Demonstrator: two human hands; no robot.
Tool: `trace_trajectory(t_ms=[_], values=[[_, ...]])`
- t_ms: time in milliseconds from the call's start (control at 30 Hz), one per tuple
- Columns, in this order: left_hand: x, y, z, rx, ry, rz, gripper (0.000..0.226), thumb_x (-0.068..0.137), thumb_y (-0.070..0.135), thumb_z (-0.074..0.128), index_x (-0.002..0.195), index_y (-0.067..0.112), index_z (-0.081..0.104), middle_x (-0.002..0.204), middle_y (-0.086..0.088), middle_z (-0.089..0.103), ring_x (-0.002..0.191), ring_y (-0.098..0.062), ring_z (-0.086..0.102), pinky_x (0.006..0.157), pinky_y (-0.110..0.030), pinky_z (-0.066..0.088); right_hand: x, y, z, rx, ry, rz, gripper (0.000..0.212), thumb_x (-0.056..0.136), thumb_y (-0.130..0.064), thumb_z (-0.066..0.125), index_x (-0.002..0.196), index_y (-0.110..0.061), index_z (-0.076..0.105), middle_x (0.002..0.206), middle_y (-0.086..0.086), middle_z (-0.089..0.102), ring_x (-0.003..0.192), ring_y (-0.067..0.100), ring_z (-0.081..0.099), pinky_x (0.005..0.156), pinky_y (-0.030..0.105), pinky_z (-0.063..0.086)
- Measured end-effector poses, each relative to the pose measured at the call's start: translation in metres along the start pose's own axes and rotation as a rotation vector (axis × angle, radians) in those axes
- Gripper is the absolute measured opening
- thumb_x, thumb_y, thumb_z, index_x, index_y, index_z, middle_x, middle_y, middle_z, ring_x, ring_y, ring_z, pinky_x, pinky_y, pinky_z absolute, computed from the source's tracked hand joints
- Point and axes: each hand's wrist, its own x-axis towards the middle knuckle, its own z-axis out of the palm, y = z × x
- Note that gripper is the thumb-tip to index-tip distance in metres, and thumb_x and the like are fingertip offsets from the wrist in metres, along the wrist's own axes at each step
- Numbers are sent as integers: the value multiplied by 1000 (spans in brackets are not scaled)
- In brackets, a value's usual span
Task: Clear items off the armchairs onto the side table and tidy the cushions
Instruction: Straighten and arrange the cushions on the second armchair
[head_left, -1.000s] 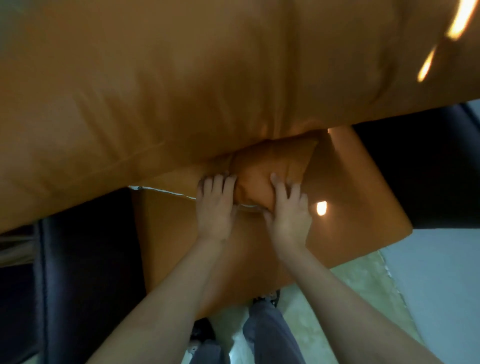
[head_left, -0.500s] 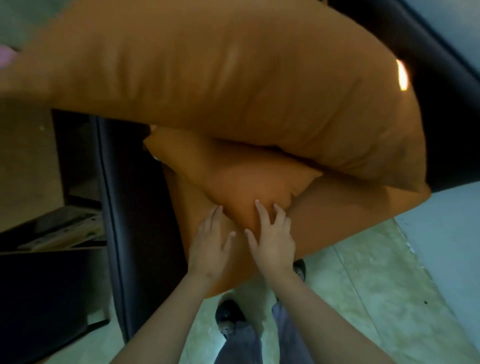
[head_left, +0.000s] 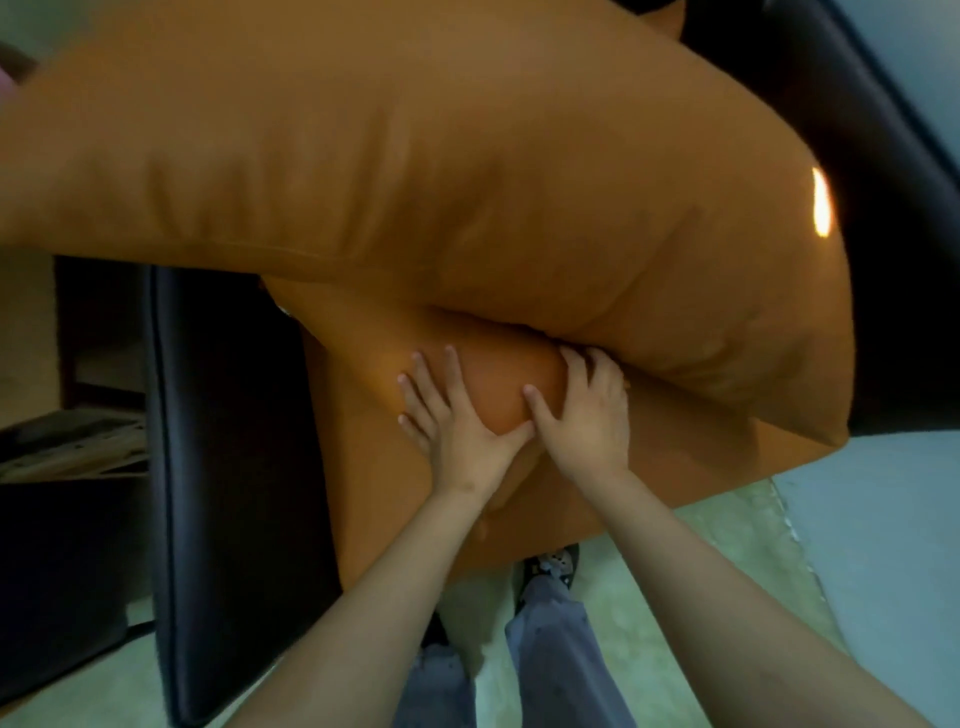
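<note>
Two hands work one armchair; the step in hand reads as cushion tidying, not clearing of items, since no loose item shows on the seat. Left hand (head_left: 460, 439) lies flat on the small orange cushion (head_left: 498, 387), fingers (head_left: 425, 375) straight and spread, thumb out toward the other hand. Right hand (head_left: 589, 415) lies just beside it on the same cushion, fingers (head_left: 573, 365) apart, tips pushed up to the crease under the large back cushion (head_left: 415, 156); nothing is pinched or gripped, both palms press. The small cushion sits wedged between the back cushion above and the seat cushion (head_left: 374, 493) below, touching both, roughly mid-width of the chair between the black padded arms (head_left: 223, 467). It looks soft and overfilled: smooth rounded bulge between the hands, fabric dented at the thumbs. The back cushion is slumped forward, overhanging the small one, with long creases across its face. Judgement: the small cushion is partly seated but not square. The next move calls for an even push from both palms to settle it back, or a grip on its edge to pull it free, then lifting the back cushion upright. A low shelf (head_left: 72, 447) shows at left, contents too blurred to name; whether it is the side surface I cannot tell.
</note>
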Motion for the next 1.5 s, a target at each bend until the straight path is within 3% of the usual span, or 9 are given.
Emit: trace_trajectory(t_ms=[167, 467, 633, 800, 967, 1167, 1233, 1367, 1500], values=[[11, 7, 22, -13, 70, -142, 128, 53, 79, 69, 148, 42, -9, 156, 8, -25, 142, -19, -28, 113, -58, -7, 24, 19, 3, -52, -165, 16, 83, 77, -77, 24, 139, -23, 36, 130, 11, 46, 120, 32, 42, 101, 43, 35], [15, -12, 30, -93, 25, -110, 130, 52, 70, 77, 138, 56, -20, 147, 22, -37, 136, -7, -38, 112, -50, -17, 73, 34, -3, 306, -701, 34, 99, 62, -74, 64, 144, -36, 25, 150, -9, 33, 136, 19, 35, 106, 39, 35], [7, -23, 14, -187, 45, -83, 122, 54, 71, 75, 144, 53, -6, 152, 24, -25, 140, -3, -28, 111, -44, -14, 63, 13, -8, 209, -585, 24, 103, 57, -78, 66, 142, -33, 29, 146, -6, 40, 130, 22, 42, 99, 37, 41], [-10, -61, -24, -549, 82, -198, 79, 69, 78, 38, 139, 52, 15, 158, 20, -1, 145, -3, -5, 118, -44, 2, 8, -45, -9, -108, -424, 18, 102, 58, -81, 62, 134, -19, 33, 126, 7, 49, 108, 29, 56, 77, 36, 45], [-42, -116, -49, -759, 147, -397, 111, 56, 85, 58, 148, 41, 16, 157, 7, 19, 141, -16, 25, 117, -41, 21, -88, -111, 13, -78, -175, -119, 84, 65, -67, 69, 127, -15, 47, 107, 8, 56, 92, 26, 59, 72, 33, 47], [-78, -172, -87, -920, 28, -501, 123, 48, 85, 65, 150, 38, 14, 153, 2, 30, 133, -20, 40, 110, -47, 36, -141, -149, 35, 261, -209, -51, 53, 83, -60, 54, 125, -27, 46, 109, -2, 54, 101, 19, 55, 74, 32, 46], [-84, -168, -92, -894, -3, -453, 123, 55, 72, 74, 152, 30, 11, 155, 0, 25, 136, -20, 37, 111, -45, 35, -126, -147, 42, 439, -215, 76, 62, 79, -60, 61, 129, -27, 42, 116, 0, 51, 111, 22, 51, 84, 34, 45], [-82, -160, -91, -782, -58, -447, 119, 66, 59, 77, 152, 29, 1, 157, -1, 12, 140, -28, 26, 112, -47, 33, -95, -153, 53, 628, -617, 350, 109, 67, -65, 70, 148, -38, 1, 150, 8, 22, 129, 35, 37, 102, 48, 38], [-90, -180, -101, -800, -66, -402, 115, 60, 68, 74, 150, 32, 13, 152, -2, 23, 133, -25, 36, 107, -45, 39, -104, -165, 63, 601, -500, 324, 114, 58, -70, 71, 147, -38, 7, 146, 7, 36, 123, 33, 46, 100, 52, 42]])
